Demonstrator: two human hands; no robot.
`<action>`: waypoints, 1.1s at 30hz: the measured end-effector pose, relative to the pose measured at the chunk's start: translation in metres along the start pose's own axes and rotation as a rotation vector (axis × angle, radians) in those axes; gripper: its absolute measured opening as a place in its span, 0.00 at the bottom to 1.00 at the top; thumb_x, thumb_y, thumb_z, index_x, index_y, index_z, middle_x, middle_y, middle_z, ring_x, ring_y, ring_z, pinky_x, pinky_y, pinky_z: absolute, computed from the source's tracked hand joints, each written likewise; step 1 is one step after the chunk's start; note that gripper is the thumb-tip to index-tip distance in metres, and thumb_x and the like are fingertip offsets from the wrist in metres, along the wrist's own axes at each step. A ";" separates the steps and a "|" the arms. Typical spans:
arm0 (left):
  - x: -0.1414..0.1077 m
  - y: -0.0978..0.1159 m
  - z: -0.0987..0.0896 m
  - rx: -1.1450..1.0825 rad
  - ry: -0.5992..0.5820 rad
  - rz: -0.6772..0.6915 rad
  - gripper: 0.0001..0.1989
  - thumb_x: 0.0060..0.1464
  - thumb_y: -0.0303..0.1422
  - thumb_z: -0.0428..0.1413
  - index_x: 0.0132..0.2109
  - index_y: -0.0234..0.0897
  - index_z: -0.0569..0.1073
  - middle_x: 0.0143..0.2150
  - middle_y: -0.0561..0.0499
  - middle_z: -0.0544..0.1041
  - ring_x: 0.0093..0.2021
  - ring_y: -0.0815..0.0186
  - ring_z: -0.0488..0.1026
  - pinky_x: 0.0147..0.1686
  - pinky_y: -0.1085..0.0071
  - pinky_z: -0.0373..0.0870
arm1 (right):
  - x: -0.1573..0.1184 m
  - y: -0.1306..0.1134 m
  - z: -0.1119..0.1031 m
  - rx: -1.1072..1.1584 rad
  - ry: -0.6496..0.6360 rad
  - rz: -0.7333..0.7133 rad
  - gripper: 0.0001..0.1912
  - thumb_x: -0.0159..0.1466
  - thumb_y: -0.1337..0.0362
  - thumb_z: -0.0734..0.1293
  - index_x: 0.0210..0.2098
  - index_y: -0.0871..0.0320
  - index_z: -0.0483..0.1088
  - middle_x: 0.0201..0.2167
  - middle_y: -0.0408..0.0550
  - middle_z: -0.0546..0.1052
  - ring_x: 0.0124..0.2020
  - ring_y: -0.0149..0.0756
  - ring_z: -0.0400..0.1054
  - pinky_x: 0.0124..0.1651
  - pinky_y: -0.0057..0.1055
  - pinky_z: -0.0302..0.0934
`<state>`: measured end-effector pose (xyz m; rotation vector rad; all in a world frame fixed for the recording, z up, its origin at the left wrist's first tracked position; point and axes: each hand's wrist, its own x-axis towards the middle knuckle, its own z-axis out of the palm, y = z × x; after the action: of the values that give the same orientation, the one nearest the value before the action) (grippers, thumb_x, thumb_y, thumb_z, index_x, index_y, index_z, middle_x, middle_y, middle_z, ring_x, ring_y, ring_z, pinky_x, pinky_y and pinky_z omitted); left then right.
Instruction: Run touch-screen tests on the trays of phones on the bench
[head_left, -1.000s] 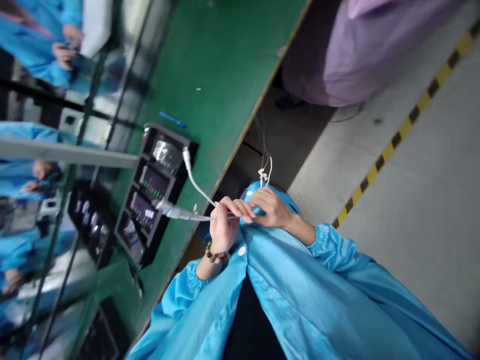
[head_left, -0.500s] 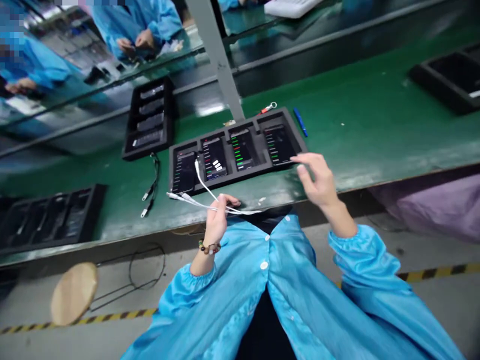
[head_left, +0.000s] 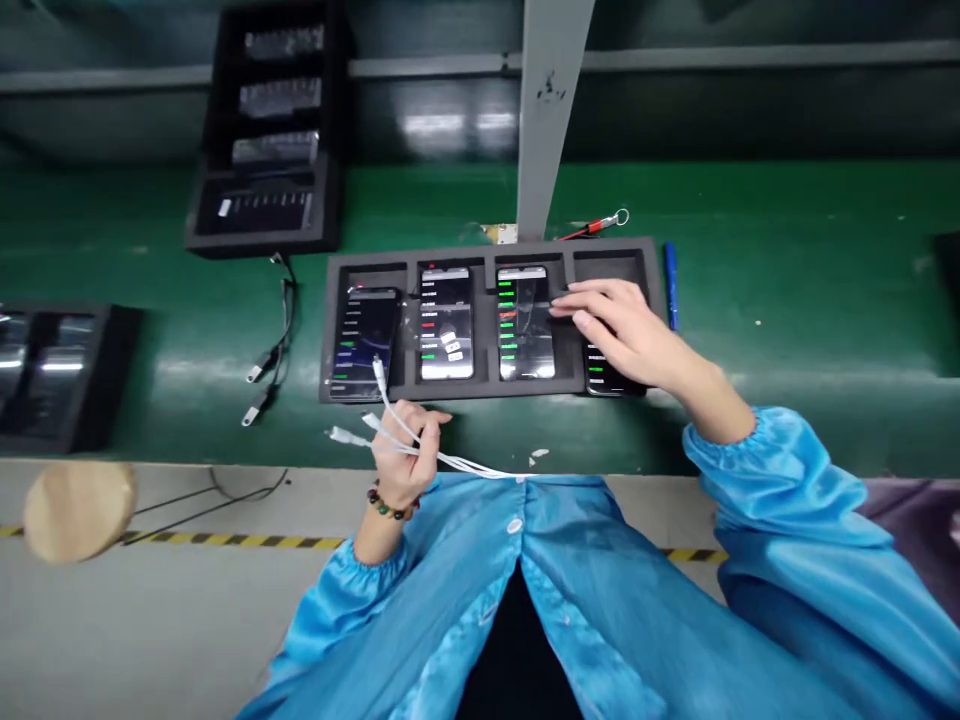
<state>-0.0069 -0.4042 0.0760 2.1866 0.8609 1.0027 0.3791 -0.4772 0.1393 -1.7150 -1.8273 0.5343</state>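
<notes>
The left hand (head_left: 405, 450) is closed around a bundle of white charging cables (head_left: 450, 462), held just above the near edge of the green desk (head_left: 787, 270); several plug ends stick out to the left and upward from the fist, and one of them reaches up to the near end of the leftmost phone (head_left: 358, 340). I cannot tell if that plug is really inserted or only lies against the phone. The right hand (head_left: 622, 330) is open, palm down, with the fingers (head_left: 581, 300) spread over the rightmost slot of the black foam tray (head_left: 491, 388), touching or nearly touching the phone (head_left: 609, 372) that lies there; it grips nothing that I can see. The tray stands at the middle of the desk, in front of a grey post (head_left: 547, 110), and it carries four phones side by side, all with lit screens that show green and red lines. My judgement is that the work on this tray is at a middle point: the phones are in their slots and switched on, but most of the plug ends are free in the air. Another black tray (head_left: 262, 205) stands toward the far left part of the desk, a dark cable (head_left: 274, 350) lies beside it, and a blue pen (head_left: 670, 280) lies just right of the main tray.
</notes>
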 end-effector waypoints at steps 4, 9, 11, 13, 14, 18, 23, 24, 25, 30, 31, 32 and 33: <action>0.001 -0.010 -0.013 0.222 -0.094 0.156 0.12 0.68 0.31 0.56 0.49 0.40 0.85 0.38 0.45 0.82 0.39 0.58 0.78 0.46 0.57 0.70 | -0.021 0.025 -0.012 0.015 0.133 0.116 0.25 0.76 0.46 0.65 0.68 0.45 0.71 0.68 0.53 0.77 0.73 0.58 0.66 0.76 0.63 0.59; 0.001 -0.010 -0.014 0.302 -0.087 0.121 0.15 0.66 0.34 0.56 0.51 0.41 0.86 0.44 0.42 0.83 0.46 0.54 0.79 0.51 0.54 0.70 | -0.054 0.036 -0.010 -0.052 0.088 0.157 0.34 0.70 0.46 0.73 0.71 0.45 0.65 0.77 0.55 0.67 0.79 0.63 0.56 0.79 0.71 0.49; 0.002 -0.007 -0.013 0.314 -0.084 0.110 0.15 0.66 0.34 0.55 0.50 0.42 0.86 0.44 0.43 0.83 0.46 0.54 0.79 0.53 0.53 0.69 | -0.054 0.025 -0.004 -0.087 0.116 0.164 0.33 0.70 0.47 0.72 0.71 0.45 0.66 0.76 0.55 0.68 0.80 0.63 0.54 0.79 0.72 0.48; 0.002 -0.005 -0.014 0.318 -0.098 0.093 0.16 0.66 0.35 0.54 0.50 0.42 0.86 0.45 0.43 0.83 0.46 0.54 0.79 0.54 0.52 0.68 | -0.047 0.006 0.004 -0.082 0.116 0.139 0.29 0.73 0.50 0.69 0.71 0.45 0.66 0.74 0.54 0.71 0.80 0.61 0.54 0.79 0.68 0.50; 0.003 -0.004 -0.014 0.314 -0.112 0.086 0.16 0.66 0.35 0.54 0.50 0.42 0.86 0.45 0.43 0.83 0.46 0.54 0.79 0.55 0.52 0.68 | -0.041 -0.004 0.009 -0.073 0.076 0.113 0.27 0.75 0.51 0.67 0.71 0.45 0.66 0.73 0.53 0.73 0.80 0.59 0.55 0.79 0.66 0.51; 0.002 -0.005 -0.014 0.298 -0.139 0.073 0.16 0.66 0.34 0.54 0.51 0.42 0.86 0.46 0.43 0.84 0.48 0.53 0.79 0.55 0.51 0.67 | -0.012 -0.036 0.028 -0.128 -0.157 0.036 0.23 0.80 0.57 0.58 0.72 0.46 0.66 0.70 0.52 0.76 0.78 0.54 0.59 0.78 0.63 0.50; 0.004 -0.002 -0.014 0.255 -0.106 0.125 0.15 0.64 0.31 0.56 0.51 0.43 0.85 0.44 0.45 0.83 0.46 0.55 0.79 0.53 0.52 0.66 | 0.007 -0.041 0.027 -0.308 0.026 0.188 0.27 0.80 0.58 0.55 0.77 0.48 0.59 0.75 0.55 0.71 0.80 0.61 0.55 0.76 0.70 0.47; 0.005 -0.002 -0.013 0.230 -0.107 0.145 0.14 0.63 0.30 0.57 0.51 0.42 0.84 0.43 0.46 0.83 0.43 0.57 0.79 0.51 0.54 0.67 | 0.006 -0.041 0.024 -0.300 0.037 0.193 0.27 0.79 0.58 0.56 0.76 0.47 0.60 0.74 0.55 0.72 0.80 0.60 0.56 0.76 0.69 0.48; 0.007 -0.001 -0.013 0.190 -0.117 0.166 0.14 0.62 0.29 0.57 0.51 0.42 0.84 0.40 0.47 0.82 0.40 0.59 0.78 0.48 0.55 0.68 | 0.004 -0.043 0.023 -0.281 0.027 0.184 0.27 0.79 0.59 0.56 0.75 0.47 0.61 0.73 0.55 0.73 0.79 0.59 0.57 0.76 0.68 0.49; 0.010 -0.004 -0.010 -0.009 -0.310 0.238 0.12 0.62 0.26 0.57 0.51 0.38 0.81 0.31 0.52 0.80 0.30 0.64 0.75 0.33 0.64 0.68 | -0.010 -0.057 0.031 -0.191 -0.117 0.096 0.22 0.80 0.62 0.57 0.69 0.47 0.69 0.66 0.52 0.79 0.78 0.52 0.61 0.78 0.62 0.48; 0.011 -0.005 -0.009 0.001 -0.355 0.238 0.11 0.63 0.27 0.57 0.50 0.38 0.81 0.32 0.52 0.81 0.30 0.64 0.76 0.34 0.63 0.69 | -0.010 -0.058 0.035 -0.183 -0.138 0.090 0.22 0.80 0.63 0.57 0.68 0.47 0.70 0.65 0.52 0.80 0.77 0.51 0.61 0.78 0.61 0.48; 0.011 -0.006 -0.009 0.017 -0.390 0.234 0.10 0.64 0.28 0.57 0.49 0.38 0.81 0.32 0.52 0.81 0.31 0.63 0.77 0.34 0.63 0.71 | -0.009 -0.060 0.038 -0.181 -0.150 0.090 0.21 0.80 0.64 0.57 0.67 0.47 0.71 0.64 0.51 0.81 0.77 0.51 0.62 0.78 0.61 0.48; 0.012 -0.006 -0.009 0.031 -0.413 0.231 0.09 0.66 0.29 0.57 0.48 0.38 0.81 0.33 0.52 0.82 0.31 0.63 0.78 0.35 0.62 0.72 | -0.008 -0.060 0.041 -0.185 -0.152 0.096 0.21 0.79 0.64 0.57 0.67 0.48 0.71 0.63 0.52 0.82 0.77 0.51 0.62 0.78 0.62 0.48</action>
<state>-0.0099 -0.3893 0.0816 2.4380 0.4430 0.6014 0.3065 -0.4871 0.1457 -1.9396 -1.9607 0.5635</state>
